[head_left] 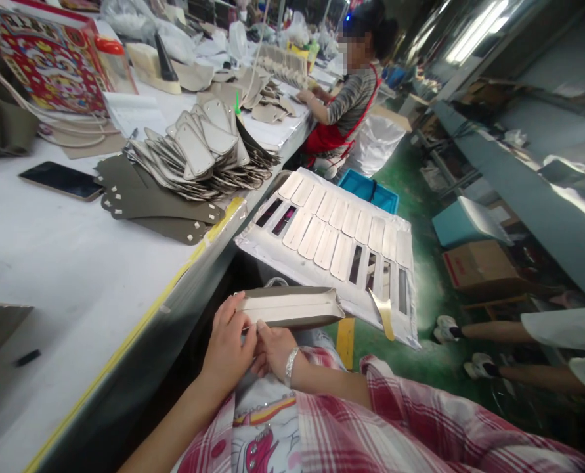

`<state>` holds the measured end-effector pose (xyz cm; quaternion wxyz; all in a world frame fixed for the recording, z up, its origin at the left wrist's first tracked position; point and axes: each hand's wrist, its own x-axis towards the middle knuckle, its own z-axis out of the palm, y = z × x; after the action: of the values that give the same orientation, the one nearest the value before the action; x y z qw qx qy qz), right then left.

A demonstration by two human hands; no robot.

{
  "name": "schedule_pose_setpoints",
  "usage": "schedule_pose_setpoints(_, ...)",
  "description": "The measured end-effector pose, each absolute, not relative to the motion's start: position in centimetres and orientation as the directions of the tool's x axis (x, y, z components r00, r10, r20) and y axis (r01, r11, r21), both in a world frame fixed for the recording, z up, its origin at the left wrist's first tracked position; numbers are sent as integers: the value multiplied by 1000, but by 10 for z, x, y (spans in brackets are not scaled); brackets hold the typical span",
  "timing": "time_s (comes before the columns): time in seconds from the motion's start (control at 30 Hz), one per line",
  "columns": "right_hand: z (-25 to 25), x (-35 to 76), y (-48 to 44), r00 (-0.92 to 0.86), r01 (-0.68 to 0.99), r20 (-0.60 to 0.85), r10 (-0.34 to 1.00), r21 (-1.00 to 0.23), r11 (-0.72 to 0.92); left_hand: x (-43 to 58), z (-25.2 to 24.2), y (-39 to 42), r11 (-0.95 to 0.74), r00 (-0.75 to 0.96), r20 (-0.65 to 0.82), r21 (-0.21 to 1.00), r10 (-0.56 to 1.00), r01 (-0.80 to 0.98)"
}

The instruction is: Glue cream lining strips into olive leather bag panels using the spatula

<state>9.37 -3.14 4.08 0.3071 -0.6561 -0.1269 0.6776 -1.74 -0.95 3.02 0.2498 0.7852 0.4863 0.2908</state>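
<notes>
A folded taupe bag panel with a cream inner face lies across my fingers, just above my lap. My left hand grips its near edge from the left. My right hand, with a silver bracelet on the wrist, pinches the same edge beside it. Past the panel, a white-covered board carries rows of cream strips. A curved cream piece hangs at the board's near edge, close to my right hand.
The white table with yellow-taped edge runs along my left, holding a phone, taped taupe pieces and a stacked pile of panels. A co-worker sits beyond. A blue crate and cardboard box stand on the green floor.
</notes>
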Motion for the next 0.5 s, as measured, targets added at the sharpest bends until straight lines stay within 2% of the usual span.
schedule_pose_setpoints(0.2,41,80,-28,-63,-300,-811,581,-540,-786,-24,27,-6,-260,162,206,819,965,512)
schedule_pose_setpoints(0.37,54,79,-37,-63,-292,-814,577,-538,-791,-22,34,-14,-266,158,219,866,963,424)
schedule_pose_setpoints(0.5,53,106,-44,-207,-301,-825,525,-457,-837,-19,35,-18,-262,167,210,874,963,410)
